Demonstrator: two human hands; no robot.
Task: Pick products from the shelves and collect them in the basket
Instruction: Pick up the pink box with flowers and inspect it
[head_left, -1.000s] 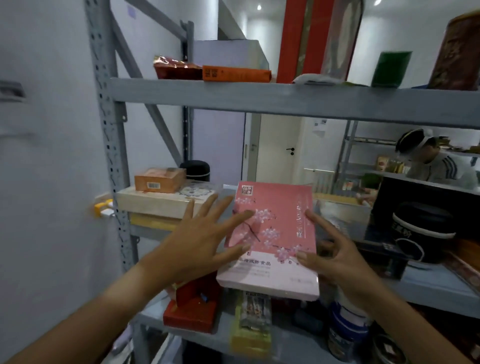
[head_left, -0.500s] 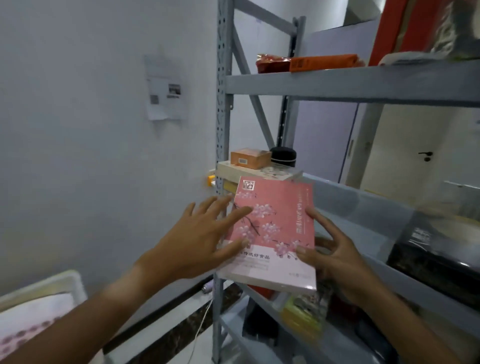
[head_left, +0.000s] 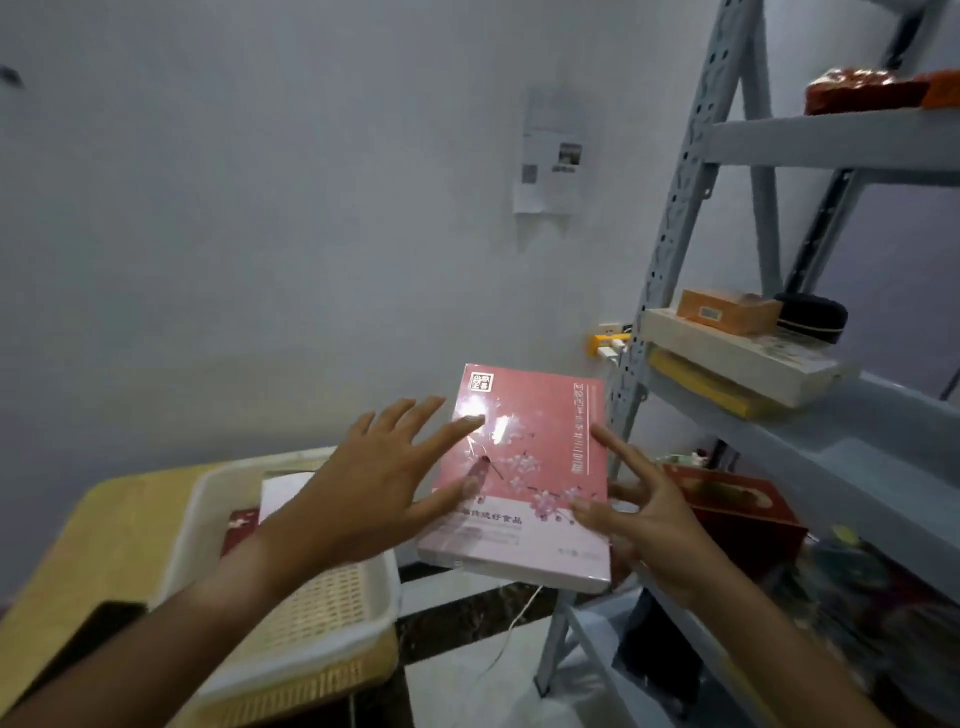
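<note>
A grey metal shelving unit (head_left: 810, 140) fills the right side, its perforated upright leaning across the frame. On its middle shelf, at the left end, a flat white box (head_left: 737, 364) lies on a yellow box (head_left: 701, 384); a small orange box (head_left: 727, 310) sits on top of the white one, with a black round container (head_left: 813, 314) just behind it. A red packet (head_left: 857, 91) lies on the upper shelf, and a dark red box (head_left: 737, 512) stands on the lower shelf.

At the lower left a wooden desk (head_left: 98, 530) carries a white basket (head_left: 249, 670) with a woven base, reaching to the desk's right edge. A white flat item (head_left: 283, 493) and a dark red one (head_left: 240, 525) lie in the basket's far part.

The pink box (head_left: 530, 467), printed with blossoms, is held in the air between the basket and the shelving unit, tilted with its top edge away from the person. The left hand (head_left: 374, 493) presses on its left edge with fingers spread and straight, thumb on the front face. The right hand (head_left: 644, 514) holds the right edge, thumb on the front, index finger straight along the side, the other fingers behind the box.

A paper notice (head_left: 550, 150) hangs on the wall, and a yellow plug adapter (head_left: 608, 344) sits in the wall socket beside the shelving upright.
</note>
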